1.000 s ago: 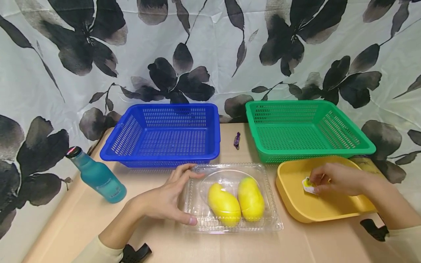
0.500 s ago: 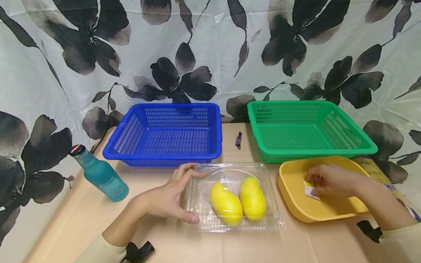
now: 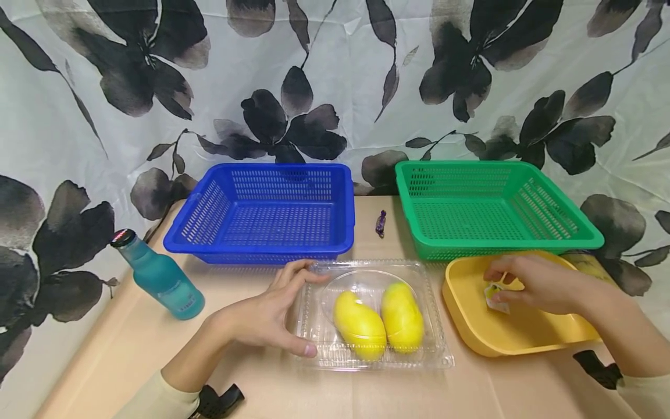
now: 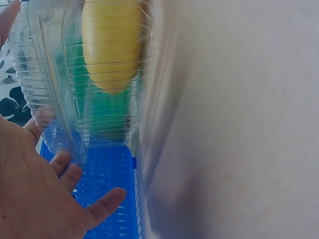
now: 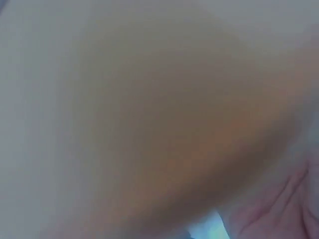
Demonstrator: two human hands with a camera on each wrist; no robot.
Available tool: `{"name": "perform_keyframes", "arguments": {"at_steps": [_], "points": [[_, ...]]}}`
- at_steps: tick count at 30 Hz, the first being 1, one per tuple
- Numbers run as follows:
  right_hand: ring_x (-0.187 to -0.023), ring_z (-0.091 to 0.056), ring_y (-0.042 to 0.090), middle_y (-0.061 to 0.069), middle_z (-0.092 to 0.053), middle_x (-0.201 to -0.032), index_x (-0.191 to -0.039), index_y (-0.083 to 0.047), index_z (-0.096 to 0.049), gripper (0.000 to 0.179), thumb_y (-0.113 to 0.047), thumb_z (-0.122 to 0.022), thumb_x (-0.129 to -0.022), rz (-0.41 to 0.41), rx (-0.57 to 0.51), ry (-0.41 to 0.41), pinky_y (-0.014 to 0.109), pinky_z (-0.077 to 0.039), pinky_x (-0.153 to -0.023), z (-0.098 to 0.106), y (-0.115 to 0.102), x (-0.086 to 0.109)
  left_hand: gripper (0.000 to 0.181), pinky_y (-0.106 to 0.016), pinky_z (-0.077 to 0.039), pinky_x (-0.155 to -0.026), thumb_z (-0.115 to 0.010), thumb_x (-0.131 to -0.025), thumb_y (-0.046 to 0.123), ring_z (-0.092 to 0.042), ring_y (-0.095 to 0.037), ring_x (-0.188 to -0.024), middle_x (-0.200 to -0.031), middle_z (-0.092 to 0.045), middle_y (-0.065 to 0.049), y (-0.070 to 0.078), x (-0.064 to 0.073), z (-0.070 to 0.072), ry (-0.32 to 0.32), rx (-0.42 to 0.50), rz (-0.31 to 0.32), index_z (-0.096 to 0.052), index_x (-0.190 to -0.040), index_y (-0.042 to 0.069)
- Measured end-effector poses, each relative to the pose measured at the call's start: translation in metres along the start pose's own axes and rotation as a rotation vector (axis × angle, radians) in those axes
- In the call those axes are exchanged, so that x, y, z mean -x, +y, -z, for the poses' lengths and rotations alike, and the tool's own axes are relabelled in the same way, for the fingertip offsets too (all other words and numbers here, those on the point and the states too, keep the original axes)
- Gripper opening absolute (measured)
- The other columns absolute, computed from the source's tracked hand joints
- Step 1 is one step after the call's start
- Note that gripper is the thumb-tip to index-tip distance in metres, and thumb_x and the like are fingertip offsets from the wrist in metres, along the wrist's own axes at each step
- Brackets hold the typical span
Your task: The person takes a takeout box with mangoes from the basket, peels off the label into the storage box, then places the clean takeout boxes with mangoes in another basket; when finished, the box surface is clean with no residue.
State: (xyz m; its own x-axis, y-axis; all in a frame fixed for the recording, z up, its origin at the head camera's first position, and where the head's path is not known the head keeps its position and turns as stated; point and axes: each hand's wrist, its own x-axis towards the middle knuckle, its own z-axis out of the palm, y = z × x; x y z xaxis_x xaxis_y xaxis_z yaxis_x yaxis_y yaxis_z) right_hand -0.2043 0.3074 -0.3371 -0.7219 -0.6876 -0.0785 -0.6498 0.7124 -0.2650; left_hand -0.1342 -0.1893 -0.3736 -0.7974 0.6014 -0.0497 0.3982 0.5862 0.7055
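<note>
Your relaxed left hand [image 3: 266, 316] touches a ridged, clear plastic box [image 3: 361, 279]. Right of it, your right hand [image 3: 545, 286] pinches a small white packet [image 3: 499, 305].

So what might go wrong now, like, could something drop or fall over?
Maybe! The right hand pinches the small white packet by its fingertips, so it might slip into the yellow tray.

The left hand touches the side of the clear box; a hard push might slide it and make the two yellow fruits inside roll.

And the blue bottle is near the left arm, so a careless swing might knock it.
</note>
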Motion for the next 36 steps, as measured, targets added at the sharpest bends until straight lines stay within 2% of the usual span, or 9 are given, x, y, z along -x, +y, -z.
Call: {"name": "perform_keyframes", "arguments": {"at_steps": [10, 18, 22, 28, 32, 36], "points": [[-0.095, -0.065, 0.008, -0.02, -0.064, -0.107, -0.111, -0.023, -0.071, 0.027, -0.034, -0.081, -0.088, 0.026, 0.111, 0.089, 0.032, -0.057, -0.08, 0.014, -0.03, -0.004, 0.099, -0.074, -0.023, -0.115, -0.088, -0.071, 0.057, -0.004, -0.028, -0.154, -0.164, -0.004, 0.003, 0.001, -0.001, 0.0, -0.002, 0.003, 0.003, -0.031, -0.15, 0.042], [-0.094, -0.063, 0.003, -0.018, -0.064, -0.109, -0.113, -0.026, -0.072, 0.027, -0.038, -0.079, -0.09, 0.041, 0.128, 0.085, 0.03, -0.057, -0.08, 0.021, -0.056, -0.006, 0.1, -0.074, -0.023, -0.114, -0.089, -0.071, 0.053, -0.005, -0.029, -0.153, -0.164, -0.005, 0.003, 0.001, -0.001, 0.0, -0.006, -0.004, 0.007, -0.03, -0.151, 0.044], [-0.095, -0.063, 0.004, -0.017, -0.063, -0.11, -0.116, -0.026, -0.072, 0.03, -0.043, -0.076, -0.092, 0.072, 0.125, 0.085, 0.029, -0.057, -0.079, 0.024, -0.066, -0.008, 0.101, -0.074, -0.022, -0.115, -0.089, -0.071, 0.053, -0.004, -0.029, -0.153, -0.164, -0.005, 0.003, 0.001, 0.0, -0.001, -0.005, 0.001, 0.007, -0.029, -0.152, 0.044], [-0.097, -0.062, 0.006, -0.017, -0.062, -0.115, -0.123, -0.03, -0.069, 0.038, -0.055, -0.068, -0.094, 0.06, 0.118, 0.053, 0.03, -0.059, -0.08, 0.025, -0.081, -0.013, 0.101, -0.075, -0.022, -0.115, -0.088, -0.07, 0.058, -0.004, -0.028, -0.153, -0.165, -0.004, 0.003, 0.001, 0.0, -0.001, -0.004, 0.012, 0.01, -0.03, -0.152, 0.042], [-0.097, -0.06, 0.006, -0.017, -0.059, -0.115, -0.125, -0.031, -0.067, 0.045, -0.063, -0.062, -0.094, 0.08, 0.108, 0.066, 0.032, -0.059, -0.083, 0.022, -0.09, -0.018, 0.102, -0.075, -0.021, -0.115, -0.088, -0.07, 0.059, -0.003, -0.028, -0.154, -0.165, -0.004, 0.003, 0.001, 0.0, -0.002, -0.003, 0.014, 0.014, -0.031, -0.152, 0.04], [-0.104, -0.063, 0.01, -0.014, -0.059, -0.126, -0.134, -0.027, -0.064, 0.057, -0.066, -0.06, -0.093, 0.098, 0.079, 0.072, 0.036, -0.06, -0.087, 0.019, -0.097, -0.022, 0.1, -0.073, -0.021, -0.116, -0.089, -0.07, 0.055, -0.003, -0.028, -0.154, -0.164, -0.005, 0.004, 0.001, -0.001, -0.002, 0.0, 0.012, 0.009, -0.032, -0.151, 0.039]]}}
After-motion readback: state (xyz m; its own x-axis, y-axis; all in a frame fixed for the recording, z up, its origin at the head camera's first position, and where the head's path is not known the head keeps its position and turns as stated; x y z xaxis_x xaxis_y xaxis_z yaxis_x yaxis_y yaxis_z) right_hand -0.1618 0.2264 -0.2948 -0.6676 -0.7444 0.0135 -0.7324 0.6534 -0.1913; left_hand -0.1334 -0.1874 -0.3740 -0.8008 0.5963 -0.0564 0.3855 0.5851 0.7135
